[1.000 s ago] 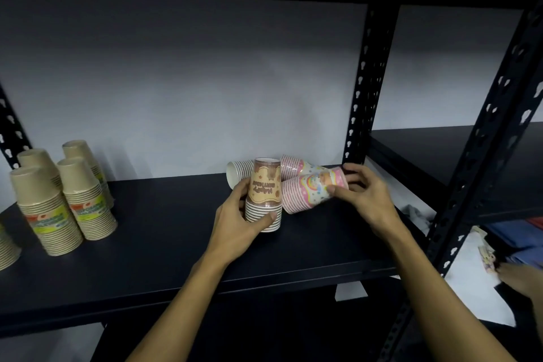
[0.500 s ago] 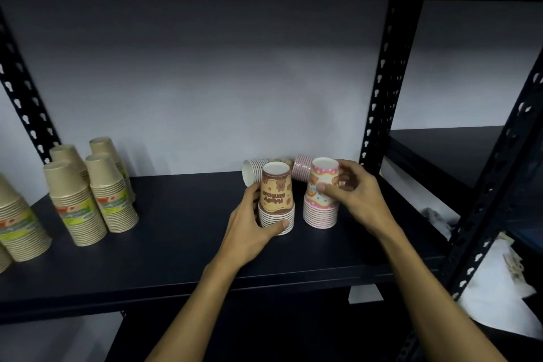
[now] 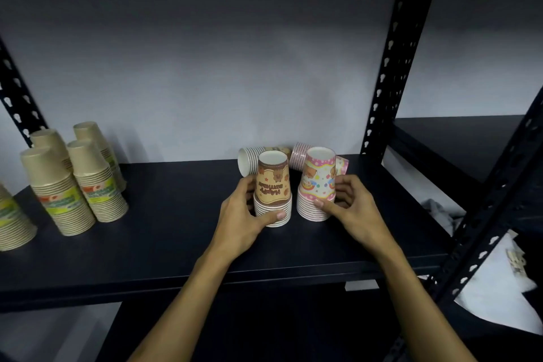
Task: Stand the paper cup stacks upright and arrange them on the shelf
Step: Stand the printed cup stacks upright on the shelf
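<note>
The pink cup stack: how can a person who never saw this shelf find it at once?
On the black shelf, look near the right upright post. Two stacks stand there mouth-down between the hands; the pink cup stack is the right one, gripped by the right hand. Its neighbour is brown.

1. The only camera sits on my head, looking forward and slightly down at the dark shelf (image 3: 147, 258) from close by.
2. It faces the back wall (image 3: 205, 67); the shelf's front edge crosses low in the wide-angle view.
</note>
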Demonstrator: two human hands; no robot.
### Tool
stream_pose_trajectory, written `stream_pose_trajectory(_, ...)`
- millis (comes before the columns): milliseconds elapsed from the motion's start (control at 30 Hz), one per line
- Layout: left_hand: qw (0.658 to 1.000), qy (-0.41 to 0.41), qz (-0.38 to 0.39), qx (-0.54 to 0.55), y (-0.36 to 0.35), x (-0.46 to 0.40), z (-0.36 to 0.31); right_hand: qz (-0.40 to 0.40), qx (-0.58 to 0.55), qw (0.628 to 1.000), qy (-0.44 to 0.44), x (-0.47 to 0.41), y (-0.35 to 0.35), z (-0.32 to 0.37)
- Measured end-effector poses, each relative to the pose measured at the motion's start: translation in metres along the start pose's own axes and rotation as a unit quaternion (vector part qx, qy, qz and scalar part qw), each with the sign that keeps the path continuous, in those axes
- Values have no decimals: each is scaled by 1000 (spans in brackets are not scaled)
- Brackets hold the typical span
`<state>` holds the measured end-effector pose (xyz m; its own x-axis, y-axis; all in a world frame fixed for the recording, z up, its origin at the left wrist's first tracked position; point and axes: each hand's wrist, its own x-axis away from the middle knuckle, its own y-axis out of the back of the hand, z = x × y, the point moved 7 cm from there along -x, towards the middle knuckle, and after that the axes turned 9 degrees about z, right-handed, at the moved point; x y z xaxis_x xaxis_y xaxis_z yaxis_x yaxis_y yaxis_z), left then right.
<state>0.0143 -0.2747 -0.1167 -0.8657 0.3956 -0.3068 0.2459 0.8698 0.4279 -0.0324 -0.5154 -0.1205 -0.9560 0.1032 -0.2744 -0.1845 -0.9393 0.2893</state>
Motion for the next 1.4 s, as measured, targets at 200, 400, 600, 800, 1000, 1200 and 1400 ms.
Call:
stream_pose_trajectory(200, 1000, 3, 0, -1, 0, 0, -1, 57, 16, 998, -18, 0, -3, -7)
stream_pose_trajectory(400, 1000, 3, -2, -3, -1, 0, -4, -1, 100, 995, -17, -1, -7, 1)
stream_pose_trajectory(600, 1000, 9, -6, -4, -1, -1, -3, 10, 116, 993, -7, -1, -14, 5)
stream_pose_trajectory(800, 1000, 8, -26, -15, 2, 2, -5, 71, 89, 993, -10, 2, -16, 0)
stream_pose_trajectory(1000, 998, 5, -46, -40, 4, 2, -2, 90, 76, 993, -14, 3, -19, 2)
stream_pose_trajectory(1200, 999, 7, -41, -25, 5, 2, 0, 112, 78, 990, -24, 7, -19, 6)
stream_pose_trajectory(1400, 999, 6, -30, -20, 5, 3, -2, 138, 77, 987, -22, 9, -18, 10)
